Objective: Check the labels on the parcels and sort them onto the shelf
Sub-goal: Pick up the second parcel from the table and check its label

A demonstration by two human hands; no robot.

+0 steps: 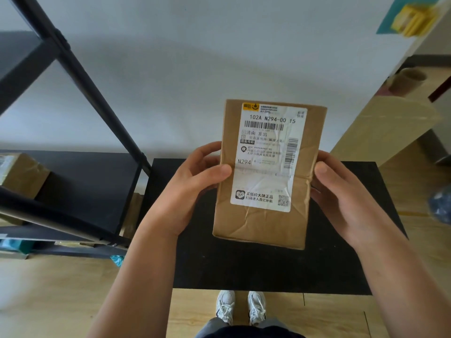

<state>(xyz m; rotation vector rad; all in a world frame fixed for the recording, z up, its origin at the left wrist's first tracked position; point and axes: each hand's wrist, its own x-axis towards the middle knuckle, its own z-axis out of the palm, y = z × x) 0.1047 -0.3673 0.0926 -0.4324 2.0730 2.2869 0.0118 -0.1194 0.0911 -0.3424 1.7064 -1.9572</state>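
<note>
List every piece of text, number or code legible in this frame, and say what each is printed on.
All on the white shipping label of the brown parcel held between left hand and right hand:
"102A N294-00 15"
"济南 发出"
"N294"
"买低价大牌正品"
"扫码进入百亿补贴"
Barcodes, QR code, address lines, yellow logo: too small to read.
Label on the shelf box: blurred.

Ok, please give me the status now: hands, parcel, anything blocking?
Left hand and right hand: grip on the brown parcel, label facing the camera. Black shelf at left, one box on it. Nothing between.
</note>
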